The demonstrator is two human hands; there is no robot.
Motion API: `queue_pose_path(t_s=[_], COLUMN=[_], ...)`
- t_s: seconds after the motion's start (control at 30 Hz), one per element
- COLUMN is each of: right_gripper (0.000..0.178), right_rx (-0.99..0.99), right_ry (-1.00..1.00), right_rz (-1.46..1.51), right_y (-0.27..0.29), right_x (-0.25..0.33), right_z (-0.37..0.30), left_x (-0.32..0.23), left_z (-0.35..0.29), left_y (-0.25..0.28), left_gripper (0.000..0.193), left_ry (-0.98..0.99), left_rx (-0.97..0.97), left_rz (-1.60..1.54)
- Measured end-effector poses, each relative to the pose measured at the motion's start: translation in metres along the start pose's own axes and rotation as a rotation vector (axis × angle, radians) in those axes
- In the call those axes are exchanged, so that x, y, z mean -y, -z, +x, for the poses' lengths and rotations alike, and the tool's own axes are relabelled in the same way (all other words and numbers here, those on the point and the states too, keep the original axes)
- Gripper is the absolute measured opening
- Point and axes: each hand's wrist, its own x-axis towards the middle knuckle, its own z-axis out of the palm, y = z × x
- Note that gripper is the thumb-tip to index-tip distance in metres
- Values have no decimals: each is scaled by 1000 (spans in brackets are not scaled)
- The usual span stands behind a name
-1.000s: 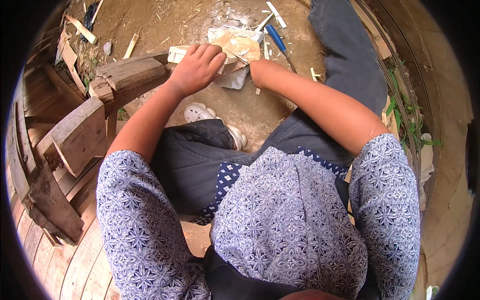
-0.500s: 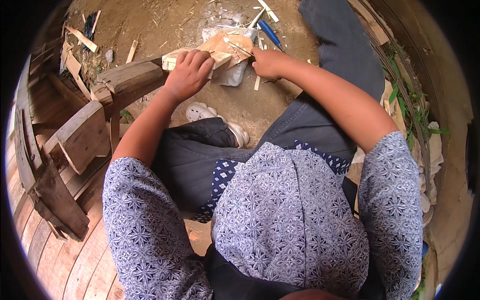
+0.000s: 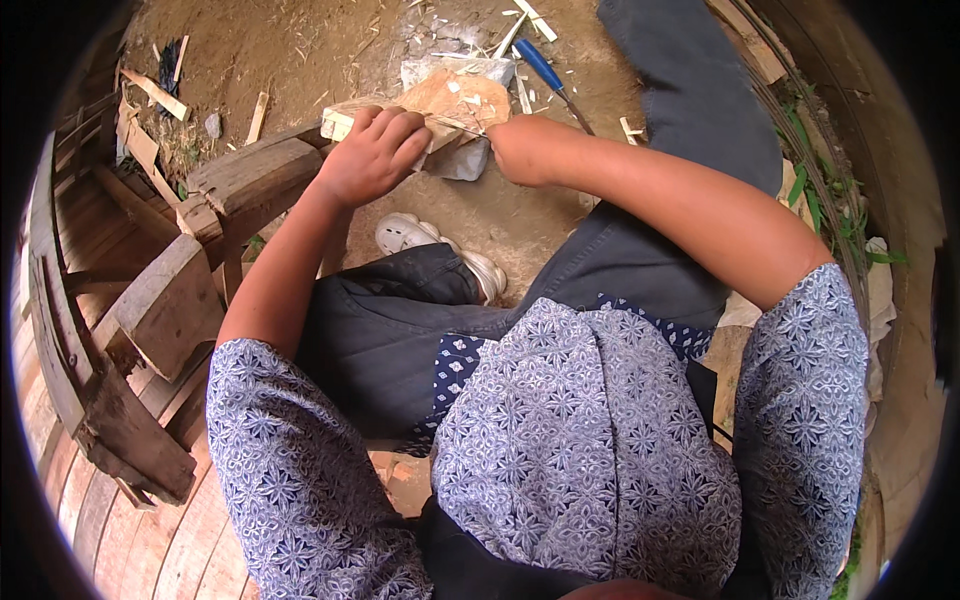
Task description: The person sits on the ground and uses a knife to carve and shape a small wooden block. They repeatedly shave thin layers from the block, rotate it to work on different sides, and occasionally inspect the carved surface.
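Note:
My left hand [image 3: 372, 150] is closed over a pale piece of wood [image 3: 341, 121], its fingers wrapped across the top. To its right, my right hand [image 3: 535, 150] is closed on a knife. Its thin blade [image 3: 460, 126] points left and lies along the wood's near edge, while the handle is hidden in my fist. An orange-brown wooden block [image 3: 470, 95] with shavings on it sits just behind, on a pale stone [image 3: 463, 162]. Beyond my right hand a blue-handled tool [image 3: 540, 65] with a metal shaft rests on the ground.
Wood chips [image 3: 535, 20] lie scattered on the dirt floor [image 3: 265, 55]. At left stand a rough timber frame [image 3: 255, 175] and wooden boards [image 3: 140, 540]. My shoe [image 3: 405, 232] is below the stone. Plants and rods [image 3: 835, 190] line the right side.
My right hand has moved left and slightly nearer to me, bringing the blade along the wood toward my left hand. The left hand keeps its hold, and the view has shifted slightly.

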Motion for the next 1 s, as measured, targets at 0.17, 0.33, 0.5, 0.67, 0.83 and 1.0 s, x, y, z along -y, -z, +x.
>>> queue_pose_path(t_s=[0.17, 0.33, 0.5, 0.67, 0.83, 1.0], right_gripper=[30, 32, 31, 30, 30, 30], right_rx=[77, 131, 78, 106, 113, 109], right_ry=[-5, -131, -205, -158, -62, -133], right_rz=[-101, -91, -20, -57, -122, -111], right_y=[14, 17, 1, 10, 12, 13], right_x=[9, 21, 13, 5, 3, 11], right_z=[-12, -3, 26, 24, 16, 15], left_x=[-3, -3, 0, -6, -5, -3], left_z=[3, 4, 5, 0, -1, 2], left_y=[1, -1, 0, -1, -3, -2], left_gripper=[36, 35, 42, 42, 41, 39], left_ry=[2, 15, 7, 21, 19, 8], left_rx=[1, -12, -2, -2, -8, -19], left_rz=[40, 21, -37, -19, -7, -12])
